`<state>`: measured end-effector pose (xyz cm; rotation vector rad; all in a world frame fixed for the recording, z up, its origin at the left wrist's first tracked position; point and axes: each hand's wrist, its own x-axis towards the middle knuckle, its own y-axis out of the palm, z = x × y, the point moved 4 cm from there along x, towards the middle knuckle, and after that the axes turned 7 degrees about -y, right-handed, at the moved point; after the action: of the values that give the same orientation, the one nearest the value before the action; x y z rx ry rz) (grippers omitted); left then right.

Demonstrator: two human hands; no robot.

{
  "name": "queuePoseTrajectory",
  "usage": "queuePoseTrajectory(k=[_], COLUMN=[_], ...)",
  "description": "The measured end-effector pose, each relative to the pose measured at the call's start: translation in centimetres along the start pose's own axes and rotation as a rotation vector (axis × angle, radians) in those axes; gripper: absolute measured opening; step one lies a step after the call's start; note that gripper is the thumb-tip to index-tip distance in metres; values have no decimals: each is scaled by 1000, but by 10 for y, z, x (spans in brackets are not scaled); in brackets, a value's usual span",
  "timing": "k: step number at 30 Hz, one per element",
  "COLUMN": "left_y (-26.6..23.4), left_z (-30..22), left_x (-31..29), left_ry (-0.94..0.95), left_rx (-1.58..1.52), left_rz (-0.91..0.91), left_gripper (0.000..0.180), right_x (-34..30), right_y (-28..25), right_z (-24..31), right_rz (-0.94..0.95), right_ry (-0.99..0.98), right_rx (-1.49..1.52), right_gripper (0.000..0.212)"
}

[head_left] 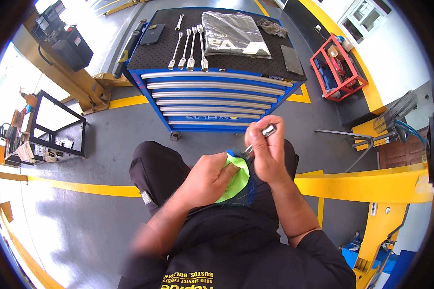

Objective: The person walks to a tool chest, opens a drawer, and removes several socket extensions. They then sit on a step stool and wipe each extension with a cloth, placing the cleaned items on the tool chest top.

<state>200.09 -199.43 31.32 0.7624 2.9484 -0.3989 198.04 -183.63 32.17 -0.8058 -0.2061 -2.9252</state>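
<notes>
My right hand (269, 154) is closed round a chrome socket wrench (269, 130), its socket end sticking up past the thumb. The wrench's thin shaft runs down to the left, into a bright green and dark blue cloth (237, 182). My left hand (206, 176) grips that cloth, bunched about the shaft above my lap; the wrench's lower end is hidden in it. Ahead, several similar socket wrenches (192, 50) lie side by side on the black top of a blue tool cabinet (152, 96), with a small spanner (179, 22) behind them.
On the cabinet top also lie a phone (152, 34), a plastic-wrapped dark package (234, 38), a crumpled rag (272, 28) and a flat dark device (290, 59). A red rack (340, 72) stands right, a black frame table (58, 127) left. A yellow beam (366, 185) crosses at right.
</notes>
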Motion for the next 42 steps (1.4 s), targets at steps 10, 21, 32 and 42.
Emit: queuePoseTrajectory(k=[10, 21, 32, 42], left_y=[-3, 4, 11, 4], left_z=[35, 94, 47, 38], left_x=[-14, -20, -28, -23], left_ry=[-187, -292, 6, 207], left_rx=[-636, -1480, -429, 426], left_rz=[241, -65, 123, -118], left_gripper=[32, 40, 25, 17], right_x=[23, 22, 3, 5], right_y=[-37, -36, 0, -8], right_z=[3, -3, -10, -1], right_rz=[-121, -171, -138, -110], right_ry=[-57, -31, -3, -126], right_rx=[17, 56, 65, -41], right_gripper=[7, 8, 9, 16])
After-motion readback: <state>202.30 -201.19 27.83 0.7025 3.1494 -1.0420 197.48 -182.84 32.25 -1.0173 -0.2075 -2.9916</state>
